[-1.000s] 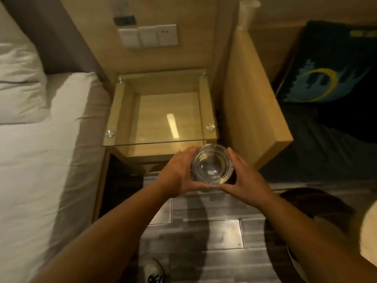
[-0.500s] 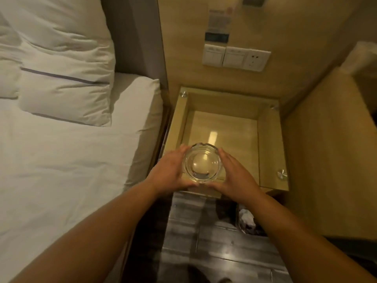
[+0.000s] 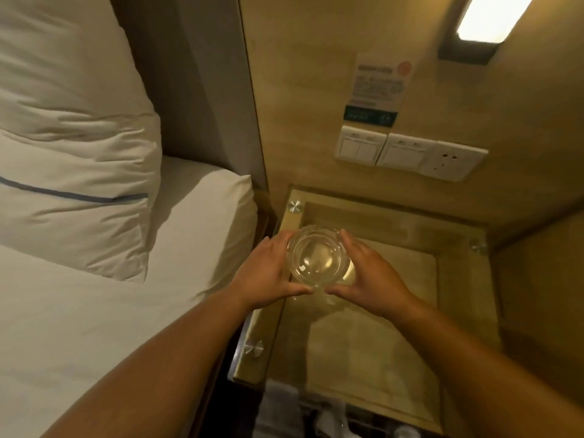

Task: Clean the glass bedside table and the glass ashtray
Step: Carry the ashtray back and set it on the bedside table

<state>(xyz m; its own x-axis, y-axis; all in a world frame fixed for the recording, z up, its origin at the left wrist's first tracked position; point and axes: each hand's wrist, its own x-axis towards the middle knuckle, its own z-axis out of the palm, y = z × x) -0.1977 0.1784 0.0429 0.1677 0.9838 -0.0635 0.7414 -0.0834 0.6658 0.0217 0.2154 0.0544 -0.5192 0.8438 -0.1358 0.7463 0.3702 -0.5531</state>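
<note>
- Left hand and right hand cup the glass ashtray between curled fingers, thumbs nearly meeting beneath.
- Ashtray sits mid-frame, over the glass bedside table's upper-left part.

Unreadable and cut off
Your wall notice print is too blurred to read; the lamp and pillow run off frame.

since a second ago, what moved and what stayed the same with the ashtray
The ashtray moved from in front of the table's near edge to over the glass table, toward its far left corner. Unchanged: both hands, left and right, hold it by its sides.
</note>
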